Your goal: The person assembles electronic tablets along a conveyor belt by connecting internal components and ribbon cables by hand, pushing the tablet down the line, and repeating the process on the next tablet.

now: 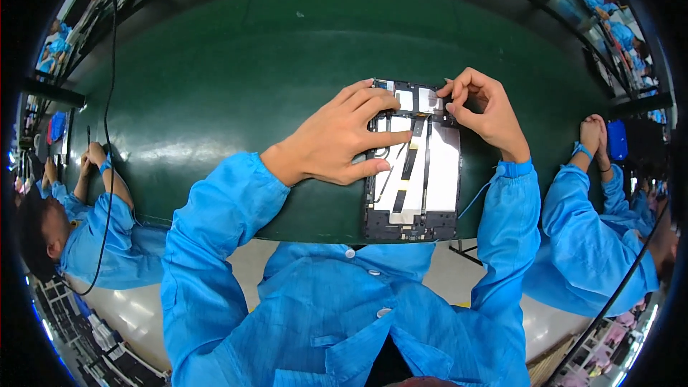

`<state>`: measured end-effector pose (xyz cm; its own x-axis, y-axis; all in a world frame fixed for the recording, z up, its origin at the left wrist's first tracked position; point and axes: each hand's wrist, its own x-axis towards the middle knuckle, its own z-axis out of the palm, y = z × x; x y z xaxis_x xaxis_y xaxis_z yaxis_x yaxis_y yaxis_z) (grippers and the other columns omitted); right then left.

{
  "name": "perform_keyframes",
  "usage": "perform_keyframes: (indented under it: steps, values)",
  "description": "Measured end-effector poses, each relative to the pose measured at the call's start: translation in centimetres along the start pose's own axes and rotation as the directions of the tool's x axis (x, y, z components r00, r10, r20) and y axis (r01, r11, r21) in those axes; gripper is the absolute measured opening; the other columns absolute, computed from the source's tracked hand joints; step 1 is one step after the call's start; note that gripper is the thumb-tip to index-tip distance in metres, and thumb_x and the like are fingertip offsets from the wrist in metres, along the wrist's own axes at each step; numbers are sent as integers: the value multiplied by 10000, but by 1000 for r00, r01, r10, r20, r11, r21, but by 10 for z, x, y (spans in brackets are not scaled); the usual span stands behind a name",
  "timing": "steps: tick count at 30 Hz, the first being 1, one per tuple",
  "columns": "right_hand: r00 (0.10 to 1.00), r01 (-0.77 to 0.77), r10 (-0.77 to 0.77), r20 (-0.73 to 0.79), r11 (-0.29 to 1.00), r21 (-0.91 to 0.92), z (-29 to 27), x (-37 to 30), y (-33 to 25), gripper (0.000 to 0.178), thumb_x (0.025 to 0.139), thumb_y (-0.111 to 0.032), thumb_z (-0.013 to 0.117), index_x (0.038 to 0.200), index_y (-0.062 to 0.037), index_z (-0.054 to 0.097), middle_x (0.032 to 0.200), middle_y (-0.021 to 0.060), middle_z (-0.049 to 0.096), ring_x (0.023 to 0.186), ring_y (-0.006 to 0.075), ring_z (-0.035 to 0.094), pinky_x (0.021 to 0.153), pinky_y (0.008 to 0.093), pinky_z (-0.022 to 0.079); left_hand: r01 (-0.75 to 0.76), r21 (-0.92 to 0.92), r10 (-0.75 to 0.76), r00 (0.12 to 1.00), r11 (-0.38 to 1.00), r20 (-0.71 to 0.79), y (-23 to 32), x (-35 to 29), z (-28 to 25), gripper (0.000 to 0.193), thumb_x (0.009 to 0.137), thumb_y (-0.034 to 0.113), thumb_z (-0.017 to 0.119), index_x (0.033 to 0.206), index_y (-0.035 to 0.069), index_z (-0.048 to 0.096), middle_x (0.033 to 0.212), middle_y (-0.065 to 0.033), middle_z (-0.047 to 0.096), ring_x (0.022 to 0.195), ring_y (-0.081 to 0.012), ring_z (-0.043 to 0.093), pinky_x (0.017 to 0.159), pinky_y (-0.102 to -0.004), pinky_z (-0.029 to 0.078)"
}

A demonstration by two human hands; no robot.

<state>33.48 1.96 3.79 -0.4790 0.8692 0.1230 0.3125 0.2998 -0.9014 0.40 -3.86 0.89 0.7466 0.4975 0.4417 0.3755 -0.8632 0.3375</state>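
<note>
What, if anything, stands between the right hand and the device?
Nothing visible. The right hand is at the far-right corner of the device; the left hand lies over its left side, out of the way.

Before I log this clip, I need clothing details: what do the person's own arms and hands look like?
The left hand and right hand are ungloved. Both arms wear loose, bright blue sleeves, gathered toward the wrists. A blue band circles the right wrist, with a thin blue cord leading from it.
</note>
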Motion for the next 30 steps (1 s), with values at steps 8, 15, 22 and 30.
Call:
perform_keyframes:
  steps: [8,15,22,30]
  values:
    - [996,-74,64,-58,980,-186,-7,-5,-15,193,871,-138,868,965,-57,719,811,12,697,746,111,618,763,306,468,-20,-66,24,998,998,51,6,2,0,526,1059,497,538,1427,211,780,1547,-246,573,1477,-444,507,1316,-671,315]
    - [977,-193,200,71,976,-102,-13,-8,-18,211,860,-122,870,996,-52,726,791,31,723,687,102,605,669,294,431,89,-58,-92,995,994,-48,3,-1,-1,360,1015,267,615,1273,129,824,1452,-184,657,1423,-407,562,1291,-647,363]
    - [966,-201,211,148,976,-79,-18,-7,-10,248,855,-110,874,1038,-27,730,798,48,735,701,123,655,702,300,487,75,3,-75,997,997,24,10,13,-2,344,1011,241,595,1236,149,839,1512,-196,618,1457,-422,532,1299,-647,353]
    - [951,-241,186,246,946,218,-18,-6,17,297,896,-45,882,1133,-7,706,816,27,744,721,67,652,678,234,479,-38,-151,47,997,988,59,-1,41,12,314,947,195,634,1164,147,855,1485,-192,627,1449,-422,535,1296,-651,352]
